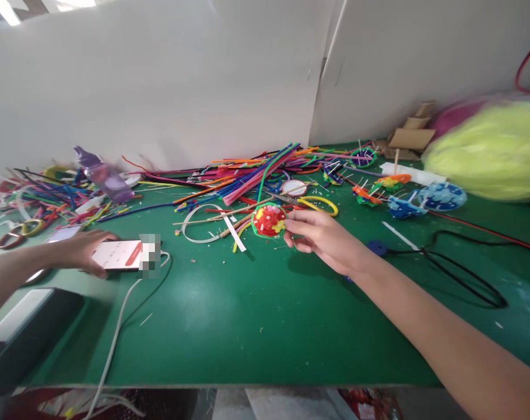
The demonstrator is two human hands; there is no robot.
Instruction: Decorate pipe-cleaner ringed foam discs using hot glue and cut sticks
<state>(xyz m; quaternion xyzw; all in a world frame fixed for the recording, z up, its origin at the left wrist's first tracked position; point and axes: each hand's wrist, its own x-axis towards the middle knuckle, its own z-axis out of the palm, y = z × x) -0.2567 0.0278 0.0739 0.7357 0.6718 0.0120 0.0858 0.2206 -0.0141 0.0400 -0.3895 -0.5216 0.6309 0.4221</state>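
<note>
My left hand [87,252] is closed round the near end of a phone [118,255] with a lit screen and a white cable plugged into its right end. My right hand [311,233] pinches the right edge of a round red piece [268,220] dotted with white and yellow and rimmed in green, held just above the table. Behind the red piece lie thin wooden sticks, a white strip [234,231] and yellow-handled scissors [319,204].
Coloured pipe cleaners [256,175] are heaped along the back of the green table [221,326]. A purple bottle [107,177] leans at the left. Blue and orange pieces [442,196], a black cord and a yellow-green bundle [487,151] are at the right; a dark box [32,326] stands front left.
</note>
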